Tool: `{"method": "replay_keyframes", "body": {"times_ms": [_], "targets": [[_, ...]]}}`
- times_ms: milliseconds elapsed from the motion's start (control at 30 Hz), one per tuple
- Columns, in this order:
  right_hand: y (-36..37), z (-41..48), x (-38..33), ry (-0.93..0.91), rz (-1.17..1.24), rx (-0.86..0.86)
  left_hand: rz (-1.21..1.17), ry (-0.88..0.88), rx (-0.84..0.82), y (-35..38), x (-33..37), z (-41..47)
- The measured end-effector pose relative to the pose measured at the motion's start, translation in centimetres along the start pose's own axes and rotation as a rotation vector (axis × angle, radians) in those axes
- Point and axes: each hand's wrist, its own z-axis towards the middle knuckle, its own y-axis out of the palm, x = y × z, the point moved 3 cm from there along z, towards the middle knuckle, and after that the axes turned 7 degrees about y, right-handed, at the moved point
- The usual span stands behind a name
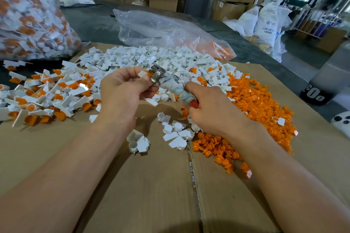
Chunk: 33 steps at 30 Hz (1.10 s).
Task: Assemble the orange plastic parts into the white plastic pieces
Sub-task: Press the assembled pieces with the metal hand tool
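Warehouse, cardboard-covered table (151,185); left fingers (130,73) pinch white piece (142,74), right fingers (191,86) grasp wrapped tool handle (171,87).

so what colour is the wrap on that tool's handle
The wrap is off-white with blue-green smudges; a red tip shows below it. Head view.

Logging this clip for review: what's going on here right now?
A person works over a cardboard sheet. The left hand pinches a white piece at the metal head of a tool, whose wrapped handle the right hand grips. Loose white pieces lie beyond the hands, orange parts to the right, assembled pieces to the left.
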Motion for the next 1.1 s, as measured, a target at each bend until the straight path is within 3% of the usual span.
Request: {"method": "replay_keyframes", "body": {"times_ms": [700,900,1100], "targets": [[0.7,0.7,0.9,-0.023,-0.053,0.097,-0.077,-0.097,0.036,0.1,0.1,-0.2],[-1.2,1.9,4.7,0.147,-0.107,0.299,-0.349,-0.232,0.160,-0.9,-0.1,0.6],[-2.2,2.2,8.6,0.382,-0.179,0.274,-0.507,-0.238,0.337,-2.4,0.3,1.5]]}}
